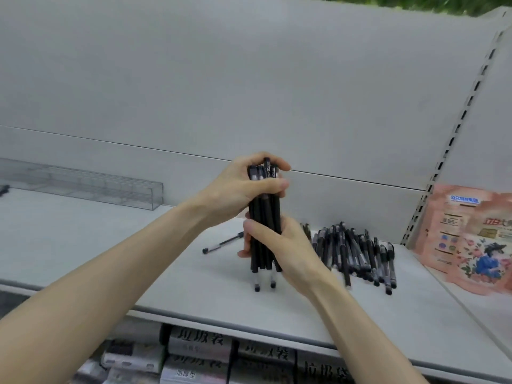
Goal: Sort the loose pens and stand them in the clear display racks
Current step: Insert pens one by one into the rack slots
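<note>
A bundle of black pens [265,214] stands upright over the grey shelf [166,273]. My left hand [243,187] grips its top end, and my right hand [279,245] grips its lower half. Two pens stick out below the bundle toward the shelf. To the right, a heap of loose black pens [357,250] lies flat on the shelf. One single pen [221,243] lies to the left of the bundle. At the back left stands a long clear display rack [91,184], divided into cells.
A pink printed package [471,239] leans at the right end of the shelf, beside a slotted upright post [443,162]. Below the shelf's front edge lie several grey wrapped packs with printed characters [199,356]. A small dark object [4,189] sits at the far left.
</note>
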A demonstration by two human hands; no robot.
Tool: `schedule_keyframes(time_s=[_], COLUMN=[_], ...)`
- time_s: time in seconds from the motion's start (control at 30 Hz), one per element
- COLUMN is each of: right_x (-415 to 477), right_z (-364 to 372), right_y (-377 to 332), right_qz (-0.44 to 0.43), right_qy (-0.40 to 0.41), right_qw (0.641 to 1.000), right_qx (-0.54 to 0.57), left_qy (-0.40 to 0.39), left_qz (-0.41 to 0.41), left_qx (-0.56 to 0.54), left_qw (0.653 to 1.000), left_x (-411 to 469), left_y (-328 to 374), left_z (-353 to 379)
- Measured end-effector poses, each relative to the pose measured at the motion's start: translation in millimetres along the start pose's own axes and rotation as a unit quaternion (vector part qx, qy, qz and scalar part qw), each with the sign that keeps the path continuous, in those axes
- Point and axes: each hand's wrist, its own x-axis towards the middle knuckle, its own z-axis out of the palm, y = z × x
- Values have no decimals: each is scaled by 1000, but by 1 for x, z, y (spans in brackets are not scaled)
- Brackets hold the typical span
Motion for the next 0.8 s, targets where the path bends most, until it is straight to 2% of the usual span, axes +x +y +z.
schedule_keyframes(time_s=[0.27, 0.53, 0.67, 0.8], right_x=[55, 99, 130, 172], right_z=[138, 333, 406, 457], right_y=[3, 24, 29, 34], right_qz=[-8, 3, 16, 11], right_qy=[-105, -161, -173, -176], right_qw=[994, 984, 980, 981], right_qx=[36, 82, 92, 83], left_qy=[74, 167, 201, 194], left_qz=[-27, -61, -85, -103], left_qx=[41, -66, -24, 69], left_qw=[996, 982, 976, 973], left_x=[-70, -189, -221, -237], left_y=[31, 51, 51, 45], left_z=[-137, -303, -378, -446])
